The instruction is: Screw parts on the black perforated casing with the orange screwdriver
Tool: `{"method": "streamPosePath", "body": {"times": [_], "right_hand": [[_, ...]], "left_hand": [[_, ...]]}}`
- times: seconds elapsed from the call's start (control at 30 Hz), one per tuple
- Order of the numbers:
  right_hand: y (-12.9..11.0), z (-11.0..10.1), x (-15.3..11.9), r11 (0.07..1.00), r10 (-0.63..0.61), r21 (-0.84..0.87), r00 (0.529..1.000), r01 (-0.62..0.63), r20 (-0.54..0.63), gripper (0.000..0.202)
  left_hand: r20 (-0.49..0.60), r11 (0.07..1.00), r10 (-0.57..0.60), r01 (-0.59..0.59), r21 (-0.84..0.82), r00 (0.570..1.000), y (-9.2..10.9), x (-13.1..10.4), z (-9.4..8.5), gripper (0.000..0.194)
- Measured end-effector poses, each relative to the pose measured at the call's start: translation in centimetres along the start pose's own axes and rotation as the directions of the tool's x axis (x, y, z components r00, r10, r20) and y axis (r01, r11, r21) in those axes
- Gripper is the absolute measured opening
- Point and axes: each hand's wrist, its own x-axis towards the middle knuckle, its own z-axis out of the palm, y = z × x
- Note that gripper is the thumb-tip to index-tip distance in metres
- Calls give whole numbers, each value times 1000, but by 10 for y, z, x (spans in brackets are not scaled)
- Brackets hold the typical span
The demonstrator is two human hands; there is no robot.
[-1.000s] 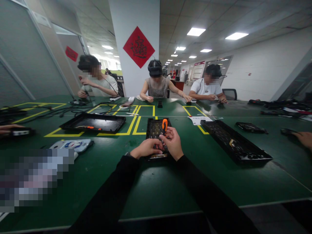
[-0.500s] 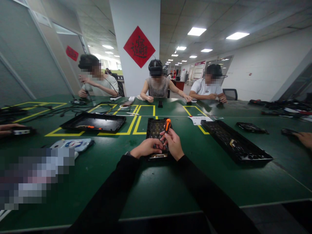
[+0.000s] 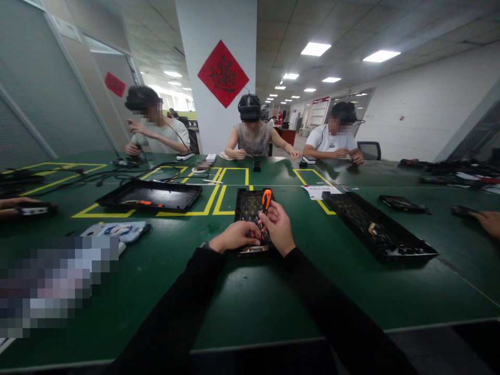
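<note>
My right hand (image 3: pixel 279 228) is closed round a screwdriver (image 3: pixel 266 200) with an orange and black handle. The handle points up, and its lower end disappears behind my fingers. Opposite it, my left hand (image 3: pixel 235 236) has its thumb and fingers pinched together over the near part of a black tray (image 3: pixel 238 200). Something small and dark shows at those fingertips, too hidden to name. Small pieces lie in the tray, and a pale strip (image 3: pixel 253 249) runs along its near end.
Left stands a black tray (image 3: pixel 175 208) with an orange-handled tool; right, a long black tray (image 3: pixel 414 255) holds small scraps. A printed bag (image 3: pixel 128 229) lies near left, a paper sheet (image 3: pixel 318 192) farther right. Co-workers sit across the green table; other hands show at both sides.
The screwdriver handle has tipped slightly to the left with my right hand. My left hand stays almost where it was. The middle co-worker's hand across the table has shifted a little.
</note>
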Motion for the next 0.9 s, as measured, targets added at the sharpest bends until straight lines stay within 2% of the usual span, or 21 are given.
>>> {"method": "streamPosePath", "body": {"times": [0.3,0.6,0.73,0.9], "right_hand": [[-4,0,0,1000,15,22,998,-17,63,33],[1,0,0,999,-3,-37,1000,4,25,42],[1,-1,1,1000,2,-4,1000,-2,12,51],[1,0,1,999,25,44,999,-26,22,49]], "left_hand": [[-7,1000,7,-7,14,1000,-2,0,0,24],[-6,1000,-10,10,17,1000,1,0,0,24],[-10,1000,-4,4,25,1000,3,0,-1,25],[-3,1000,-3,3,22,1000,3,-1,-1,24]]}}
